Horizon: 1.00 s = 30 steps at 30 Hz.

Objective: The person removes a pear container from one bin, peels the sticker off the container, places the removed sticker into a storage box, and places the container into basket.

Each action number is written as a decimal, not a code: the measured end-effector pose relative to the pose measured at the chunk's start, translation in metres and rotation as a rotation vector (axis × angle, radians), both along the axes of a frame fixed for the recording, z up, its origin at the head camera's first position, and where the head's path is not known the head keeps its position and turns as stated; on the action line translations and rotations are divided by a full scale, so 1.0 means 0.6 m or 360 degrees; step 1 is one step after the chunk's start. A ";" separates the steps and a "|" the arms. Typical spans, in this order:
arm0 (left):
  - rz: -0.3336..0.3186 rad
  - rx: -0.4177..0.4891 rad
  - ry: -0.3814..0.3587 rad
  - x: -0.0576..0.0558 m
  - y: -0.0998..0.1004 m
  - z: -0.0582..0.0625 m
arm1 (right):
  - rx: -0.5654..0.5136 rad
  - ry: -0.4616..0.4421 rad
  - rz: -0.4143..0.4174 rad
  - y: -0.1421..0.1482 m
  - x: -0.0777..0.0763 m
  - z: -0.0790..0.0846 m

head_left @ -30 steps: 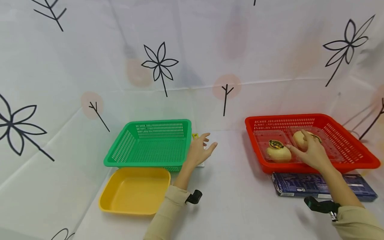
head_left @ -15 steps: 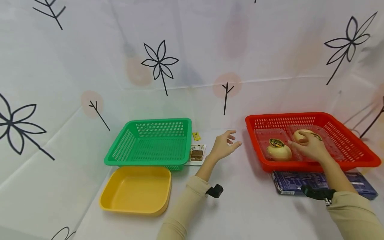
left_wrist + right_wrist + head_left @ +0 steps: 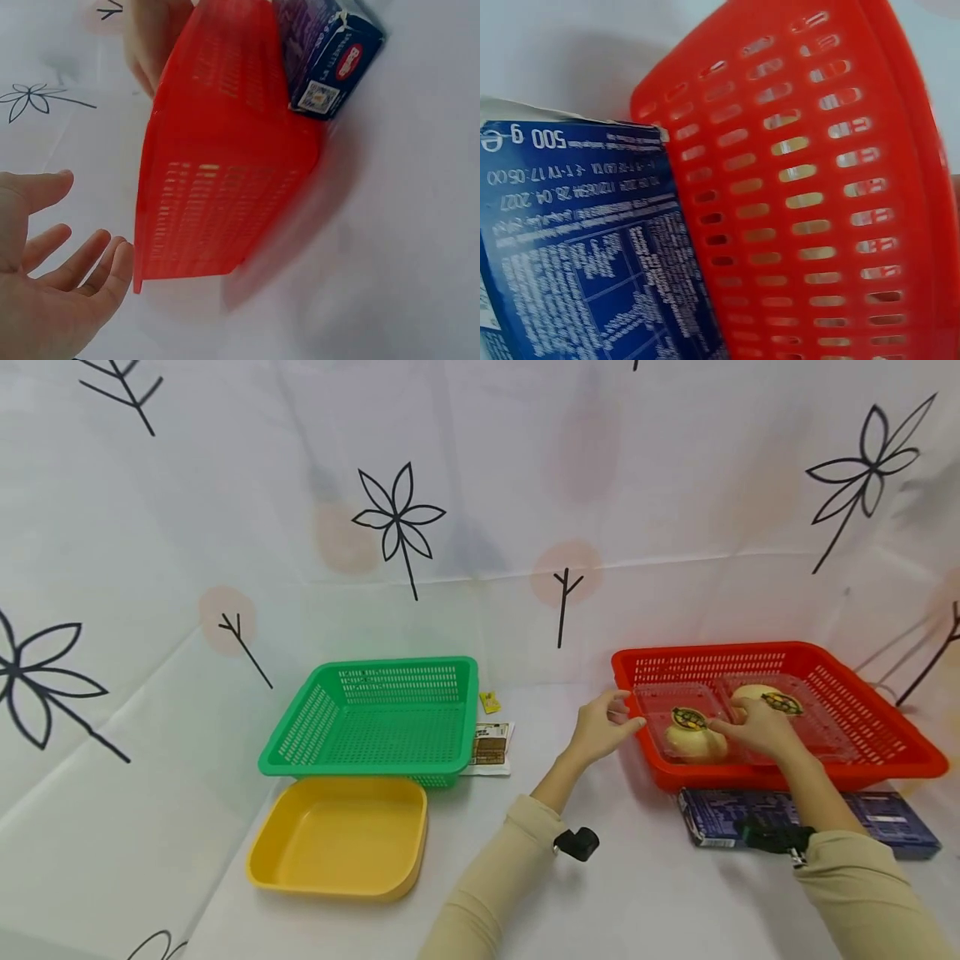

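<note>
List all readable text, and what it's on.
"500 g" and "e" sign: blue box, upside down
"28 04 2027": blue box
"SPAGHETTI": blue box's end
Probably "Barilla": red logo there, blurred
Too small or blurred: remaining blue box print, round stickers, brown-and-white packet, yellow sachet.

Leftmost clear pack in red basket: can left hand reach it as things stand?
Likely yes. The left hand is beside the left rim of the red basket, with the clear pack just inside; only that rim seems in the way, and the top is open.
</note>
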<state>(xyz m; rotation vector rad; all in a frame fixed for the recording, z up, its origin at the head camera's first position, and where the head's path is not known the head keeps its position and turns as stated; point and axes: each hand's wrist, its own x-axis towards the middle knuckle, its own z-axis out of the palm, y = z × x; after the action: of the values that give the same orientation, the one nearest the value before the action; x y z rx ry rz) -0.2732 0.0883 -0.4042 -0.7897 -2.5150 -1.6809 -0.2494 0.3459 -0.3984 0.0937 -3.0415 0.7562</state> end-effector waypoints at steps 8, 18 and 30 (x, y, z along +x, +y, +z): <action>0.0026 0.0087 0.0001 0.005 0.033 -0.014 | -0.0093 0.0048 0.0031 0.003 -0.002 -0.020; -0.0064 0.0064 -0.0217 0.016 0.065 -0.007 | -0.0201 -0.0042 0.0030 0.005 -0.001 -0.021; 0.0054 -0.0196 -0.0457 0.030 0.100 0.026 | -0.0288 -0.0108 -0.0045 0.012 0.002 -0.022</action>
<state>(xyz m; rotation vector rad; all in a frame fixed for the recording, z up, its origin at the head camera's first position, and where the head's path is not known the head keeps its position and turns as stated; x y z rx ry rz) -0.2554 0.1483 -0.3886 -0.5411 -2.8246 -1.7560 -0.2482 0.3532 -0.4113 0.0240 -3.0118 1.0488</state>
